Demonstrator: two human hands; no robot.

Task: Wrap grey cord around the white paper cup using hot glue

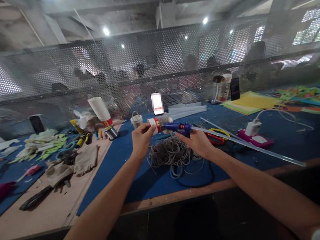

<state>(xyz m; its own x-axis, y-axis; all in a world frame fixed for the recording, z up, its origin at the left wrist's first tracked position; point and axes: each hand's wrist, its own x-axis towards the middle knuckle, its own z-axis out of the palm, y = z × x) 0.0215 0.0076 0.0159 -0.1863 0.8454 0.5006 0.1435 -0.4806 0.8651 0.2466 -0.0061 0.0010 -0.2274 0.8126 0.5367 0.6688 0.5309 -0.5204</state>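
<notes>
White cup (pixel 157 124) with red band, partly wound in grey cord: held up over the bench (pixel 284 147), mid-frame. Left hand (pixel 142 137) grip pinched on the cup's left end. Right hand (pixel 198 141) grip closed round a blue glue gun (pixel 175 126), nozzle at the cup's side. Directly below: loose coil of grey cord (pixel 173 155) on the blue mat. Right of it, red-handled scissors (pixel 215 137) under a long clear strip (pixel 248 145). Far left, gloves (pixel 76 164).
</notes>
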